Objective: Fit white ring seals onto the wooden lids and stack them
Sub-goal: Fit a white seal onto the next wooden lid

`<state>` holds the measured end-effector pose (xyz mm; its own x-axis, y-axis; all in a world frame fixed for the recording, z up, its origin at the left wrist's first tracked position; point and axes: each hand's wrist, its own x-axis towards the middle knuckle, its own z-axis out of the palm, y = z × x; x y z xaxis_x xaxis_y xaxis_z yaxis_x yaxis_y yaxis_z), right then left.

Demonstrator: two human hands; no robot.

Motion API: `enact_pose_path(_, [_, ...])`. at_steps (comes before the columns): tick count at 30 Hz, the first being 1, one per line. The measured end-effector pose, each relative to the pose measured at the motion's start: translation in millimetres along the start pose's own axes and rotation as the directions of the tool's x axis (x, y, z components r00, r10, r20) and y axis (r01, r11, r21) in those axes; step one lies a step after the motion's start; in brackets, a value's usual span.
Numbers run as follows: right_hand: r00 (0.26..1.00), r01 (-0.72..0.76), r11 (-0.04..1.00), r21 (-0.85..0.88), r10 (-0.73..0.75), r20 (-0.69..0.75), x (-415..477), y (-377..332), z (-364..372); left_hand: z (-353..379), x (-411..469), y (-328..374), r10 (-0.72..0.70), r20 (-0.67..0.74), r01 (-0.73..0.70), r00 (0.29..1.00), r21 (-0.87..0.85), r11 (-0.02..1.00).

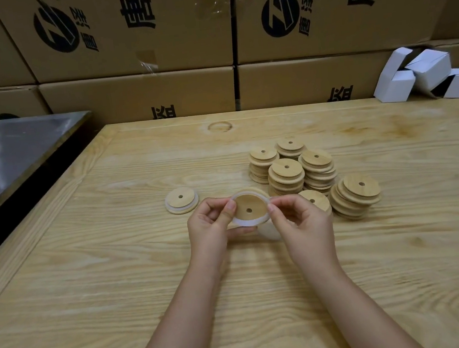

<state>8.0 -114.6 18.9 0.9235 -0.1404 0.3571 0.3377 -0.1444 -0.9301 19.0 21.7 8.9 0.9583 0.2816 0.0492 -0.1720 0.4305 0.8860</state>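
Observation:
A round wooden lid with a small centre hole is held above the table between both hands. A white ring seal lies around its rim. My left hand pinches the ring and lid at the left edge, and my right hand pinches them at the right edge. One lid with a white seal on it lies flat to the left. Several stacks of bare wooden lids stand to the right, and more white rings lie under my hands, partly hidden.
The wooden table carries everything. A steel surface adjoins it on the left. Cardboard cartons wall off the back. White folded boxes lie at the back right corner.

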Motion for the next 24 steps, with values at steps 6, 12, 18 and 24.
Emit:
enact_pose_path(6, [0.991, 0.113, 0.991, -0.077, -0.118, -0.057, -7.9, 1.0, 6.7, 1.0, 2.0, -1.6, -0.038, 0.062, 0.041, 0.997, -0.05, 0.998])
enact_pose_path(12, [0.987, 0.092, 0.992, -0.089, -0.103, -0.126, -7.3, 2.6, 4.7, -0.3, 2.0, 2.5, -0.024, 0.184, 0.018, 0.983, 0.039, 0.999])
enact_pose_path(18, [0.978, 0.155, 0.976, -0.156, -0.174, -0.112, -6.4, 2.4, 3.5, 2.3, -0.6, -0.3, 0.027, 0.236, -0.073, 0.971, 0.189, 0.979])
enact_pose_path(24, [0.981, 0.138, 0.981, -0.137, -0.154, -0.118, -5.3, 2.4, 3.7, -1.7, 2.4, -2.6, 0.026, 0.192, -0.057, 0.981, 0.16, 0.985])
